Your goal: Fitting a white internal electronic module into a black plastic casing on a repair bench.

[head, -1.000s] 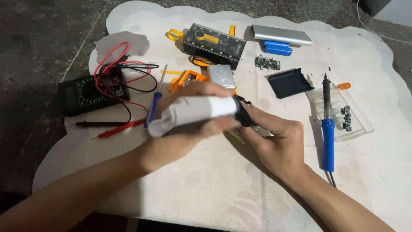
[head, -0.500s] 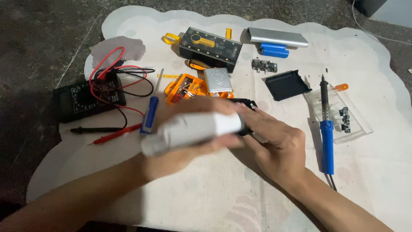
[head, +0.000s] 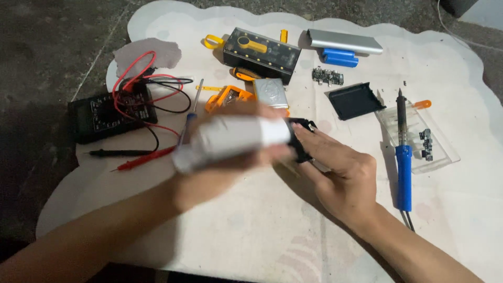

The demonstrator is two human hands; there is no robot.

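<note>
My left hand [head: 220,175] grips a white cylindrical casing [head: 233,139], held level above a white mat and blurred by motion. My right hand [head: 340,175] meets it at the casing's right end, where its fingers pinch a small black part [head: 301,139]. Whether the black part is joined to the casing I cannot tell. A blue-handled screwdriver [head: 188,120] lies just behind my left hand.
On the white mat [head: 262,236]: a black multimeter [head: 107,112] with red and black leads at left, a black and yellow box [head: 262,52] at the back, a silver case [head: 343,42], blue cells [head: 340,57], a black lid [head: 353,99], and a blue soldering iron [head: 402,157] over a clear tray [head: 435,152].
Both hands have stayed together at the mat's middle. The white casing has slid a little leftward in my left hand while the right hand keeps hold of the black part.
</note>
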